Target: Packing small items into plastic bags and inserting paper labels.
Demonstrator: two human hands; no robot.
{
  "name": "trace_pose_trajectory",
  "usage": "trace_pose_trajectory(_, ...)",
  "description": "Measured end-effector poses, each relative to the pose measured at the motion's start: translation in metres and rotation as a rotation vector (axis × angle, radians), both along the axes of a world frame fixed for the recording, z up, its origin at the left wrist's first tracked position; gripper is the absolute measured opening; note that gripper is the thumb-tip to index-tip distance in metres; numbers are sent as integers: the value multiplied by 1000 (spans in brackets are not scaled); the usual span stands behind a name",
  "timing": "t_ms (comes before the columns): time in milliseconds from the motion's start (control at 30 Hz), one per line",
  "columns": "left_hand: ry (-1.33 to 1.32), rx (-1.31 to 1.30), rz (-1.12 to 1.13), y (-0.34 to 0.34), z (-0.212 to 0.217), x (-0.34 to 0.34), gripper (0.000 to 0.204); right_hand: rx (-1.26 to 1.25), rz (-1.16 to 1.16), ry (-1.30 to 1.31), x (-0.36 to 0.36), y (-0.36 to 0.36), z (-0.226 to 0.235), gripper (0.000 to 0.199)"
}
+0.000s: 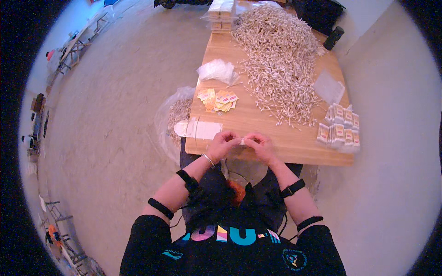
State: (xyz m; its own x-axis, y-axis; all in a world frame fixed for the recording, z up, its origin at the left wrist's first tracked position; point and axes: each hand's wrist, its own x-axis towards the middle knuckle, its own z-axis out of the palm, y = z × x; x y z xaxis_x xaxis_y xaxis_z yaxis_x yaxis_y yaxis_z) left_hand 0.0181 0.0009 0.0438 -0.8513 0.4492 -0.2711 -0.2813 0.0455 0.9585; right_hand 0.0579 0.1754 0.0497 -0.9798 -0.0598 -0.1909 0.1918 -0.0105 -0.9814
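Note:
Close to the table's front edge, my left hand (223,145) and my right hand (260,146) meet, fingers pinched together. Between the fingertips shows a small whitish thing (242,141), too small to make out. Just left of my left hand lies a flat white strip (207,130) with a rounded end reaching past the table edge. Beyond it is a loose heap of yellow and white printed cards (221,100). A large mound of cotton swabs (281,55) spreads over the far middle of the wooden table (276,149).
Filled packs of cotton swabs (338,131) stand in rows at the right edge, near a flat clear bag (329,87). Small clear bags (216,71) lie at left. Stacked packs (222,16) and a dark bottle (334,38) are farther back. A large plastic bag (171,115) stands beside the table.

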Motion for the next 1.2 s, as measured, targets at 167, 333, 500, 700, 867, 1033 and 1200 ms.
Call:
trace_pose_trajectory(167, 220, -104, 57, 2, 3, 8, 15, 304, -31, 323, 3, 3, -11, 10)
trace_pose_trajectory(333, 742, -292, 47, -3, 0, 11, 12, 663, 30, 656, 5, 10, -13, 14)
trace_pose_trajectory(500, 1032, -263, 50, -8, -10, 12, 13, 810, 41, 795, 13, 10, -9, 17)
trace_pose_trajectory(700, 719, -295, 21, -7, -3, 17, 16, 760, 15, 702, 9, 7, 12, 14)
trace_pose_trajectory(867, 548, -129, 63, -7, -7, 21, 14, 627, 21, 654, 6, -7, 17, 11)
trace_pose_trajectory(1033, 535, -191, 8, -10, -7, 19, 10, 703, 56, 596, 3, -7, 16, 10)
trace_pose_trajectory(1200, 508, -144, 56, -10, -6, 20, 10, 707, -16, 605, 5, -8, 18, 14)
